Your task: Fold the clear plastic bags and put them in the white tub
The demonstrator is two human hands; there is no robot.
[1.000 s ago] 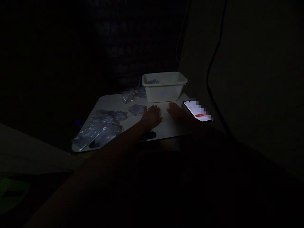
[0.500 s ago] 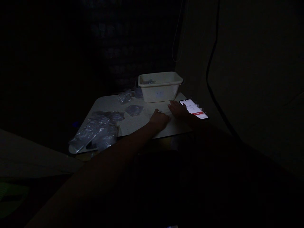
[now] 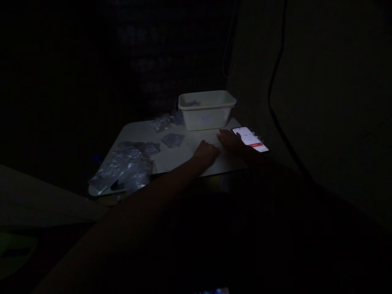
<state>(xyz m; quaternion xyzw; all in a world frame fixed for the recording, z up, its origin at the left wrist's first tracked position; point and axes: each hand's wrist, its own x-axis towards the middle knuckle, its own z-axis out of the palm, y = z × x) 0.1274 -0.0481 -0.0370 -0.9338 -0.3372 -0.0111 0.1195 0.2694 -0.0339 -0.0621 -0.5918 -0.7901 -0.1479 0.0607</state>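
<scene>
In dim light my left hand (image 3: 206, 154) rests on the white table (image 3: 171, 161) with its fingers curled in. Whatever those fingers may hold is hidden. Faint edges of what looks like clear plastic (image 3: 196, 143) show on the tabletop just beyond it. Close by on the right, my right hand (image 3: 230, 141) lies low over the table, fingers stretched out flat toward the left, holding nothing that I can see. Its thumb is beside a lit phone (image 3: 249, 139) at the table's right edge.
Behind my hands stands a white plastic tub (image 3: 206, 118) with some plastic inside. A flat clear packet (image 3: 172, 141) and a crumpled bag (image 3: 161, 123) lie left of it. Heaped clear bags (image 3: 130, 165) cover the front left corner. A dark cable (image 3: 271, 98) hangs at right.
The view has shifted very slightly and looks a little darker. Both hands stay in nearly the same place and pose.
</scene>
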